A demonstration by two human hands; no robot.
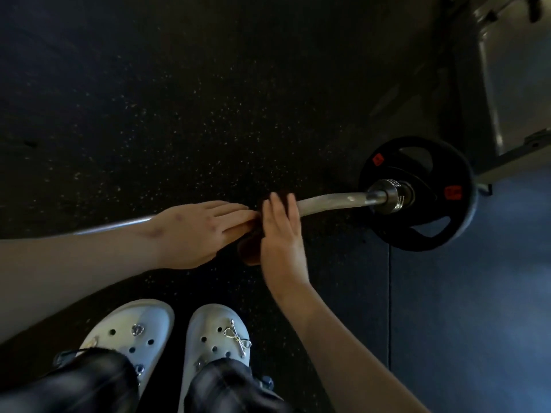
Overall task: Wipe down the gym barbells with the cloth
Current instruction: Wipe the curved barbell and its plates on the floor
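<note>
Two flat hands press a dark cloth point(250, 254) onto a barbell point(331, 202) lying on a gym floor point(179, 114).

The left hand point(196, 231) and right hand point(281, 236) meet over the cloth with fingers straight, gripping nothing; the cloth drapes the steel bar near its middle. A black weight plate point(384, 231) with red labels caps the bar's right end. The floor is black speckled rubber, meeting a blue mat point(471, 308) at right; a pale metal frame point(512, 162) stands behind the plate. White clogs point(131, 332) show below.
</note>
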